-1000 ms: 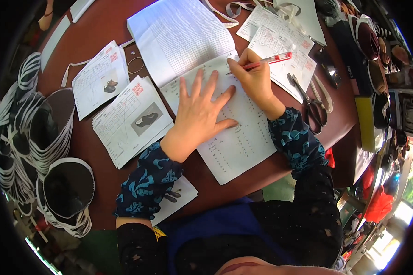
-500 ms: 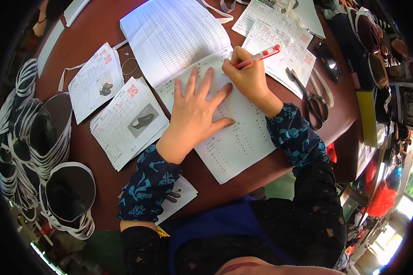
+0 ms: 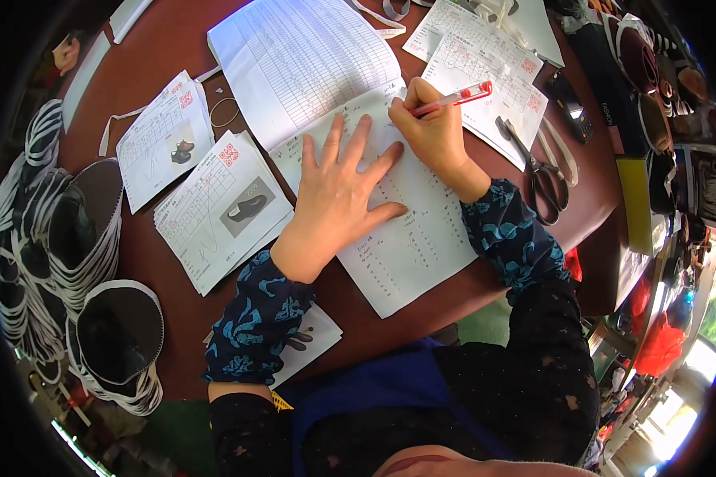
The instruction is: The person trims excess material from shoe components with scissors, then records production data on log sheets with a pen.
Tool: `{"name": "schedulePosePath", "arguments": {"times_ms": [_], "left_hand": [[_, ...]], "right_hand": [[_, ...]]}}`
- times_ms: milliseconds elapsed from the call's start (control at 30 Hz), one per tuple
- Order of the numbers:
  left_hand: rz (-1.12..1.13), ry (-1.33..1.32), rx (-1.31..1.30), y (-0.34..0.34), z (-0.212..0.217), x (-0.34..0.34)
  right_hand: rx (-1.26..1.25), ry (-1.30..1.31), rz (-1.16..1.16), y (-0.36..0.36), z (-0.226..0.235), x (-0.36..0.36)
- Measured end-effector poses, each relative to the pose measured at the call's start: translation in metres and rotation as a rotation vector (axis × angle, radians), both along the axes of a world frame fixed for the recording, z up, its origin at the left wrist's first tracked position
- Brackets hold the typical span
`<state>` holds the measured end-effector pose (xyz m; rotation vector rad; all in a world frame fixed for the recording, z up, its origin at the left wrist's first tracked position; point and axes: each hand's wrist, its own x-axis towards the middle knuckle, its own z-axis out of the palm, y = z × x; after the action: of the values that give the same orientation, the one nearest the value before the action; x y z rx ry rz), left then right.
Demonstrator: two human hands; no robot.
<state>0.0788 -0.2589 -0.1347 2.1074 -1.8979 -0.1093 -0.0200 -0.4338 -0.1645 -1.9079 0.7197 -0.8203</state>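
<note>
My left hand (image 3: 334, 195) lies flat with fingers spread on the lower page of an open notebook (image 3: 390, 274). Handwritten lines run down that page; the upper page (image 3: 302, 63) carries a ruled grid and curls upward. In my right hand (image 3: 437, 135) a pen (image 3: 461, 97) with red parts is gripped between thumb and fingers, its writing end low over the page's upper right. The fingers hide the exact tip. Patterned blue sleeve covers reach over both my forearms.
Printed sheets with shoe pictures (image 3: 223, 215) lie left of the notebook, more sheets (image 3: 485, 67) at the far right. Black scissors (image 3: 542, 179) and a dark handheld device (image 3: 569, 107) are on the right. Stacked black shoe pieces with white edging (image 3: 119, 330) line the left edge. Another person's hand (image 3: 66, 54) shows far left.
My right hand has shifted very slightly and the pen has tilted a little lower. My left hand stays put. The other person's hand at the far left has moved.
</note>
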Motion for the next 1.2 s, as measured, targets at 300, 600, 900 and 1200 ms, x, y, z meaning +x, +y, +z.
{"name": "schedulePosePath", "arguments": {"times_ms": [300,600,900,1200], "left_hand": [[-0.021,-0.01,0.011,0.026,0.018,0.004],[0.338,-0.11,0.133,0.173,0.031,0.053],[0.42,0.321,-0.163,0.193,0.032,0.073],[0.393,-0.152,-0.64,0.178,0.123,0.122]], "right_hand": [[-0.006,-0.085,0.009,-0.001,-0.014,0.002],[0.299,-0.306,0.065,-0.01,0.02,-0.033],[0.13,-0.074,-0.08,0.039,0.026,-0.091],[0.087,-0.02,-0.148,0.048,0.009,-0.098]]}}
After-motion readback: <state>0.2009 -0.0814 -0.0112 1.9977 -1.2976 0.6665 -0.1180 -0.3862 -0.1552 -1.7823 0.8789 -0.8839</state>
